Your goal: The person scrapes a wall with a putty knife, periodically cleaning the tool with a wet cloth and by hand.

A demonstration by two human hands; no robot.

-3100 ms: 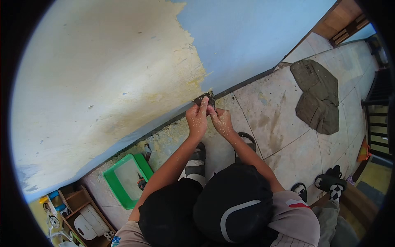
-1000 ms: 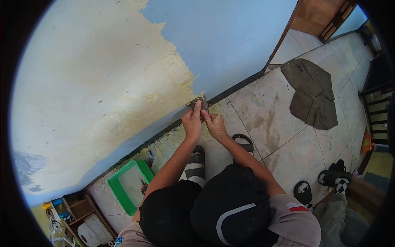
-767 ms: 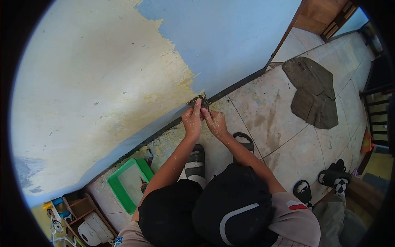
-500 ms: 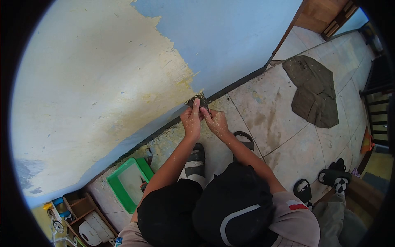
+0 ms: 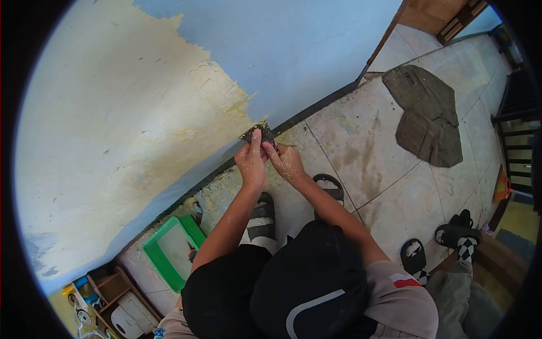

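Both hands grip a dark flat scraper (image 5: 261, 134) whose edge lies against the lower wall, at the border between the bare cream patch (image 5: 130, 113) and the blue paint (image 5: 288, 56). My left hand (image 5: 250, 164) is closed on it, one finger stretched along the blade. From the right, my right hand (image 5: 288, 163) is closed round it too, with its thumb near the blade. Pale paint flakes stick to both hands and forearms and lie on the scraper. The scraper's handle is hidden by the fingers.
A green tray (image 5: 149, 247) stands on the floor at the lower left, near a wooden shelf (image 5: 113, 282). A crumpled dark cloth (image 5: 426, 116) lies on the tiles at the right. Another person's sandalled foot (image 5: 454, 234) shows at the lower right, near a dark railing (image 5: 518, 147).
Both hands and the scraper have shifted left in view, still against the wall's lower edge. The camera view has also shifted. The grip looks the same.
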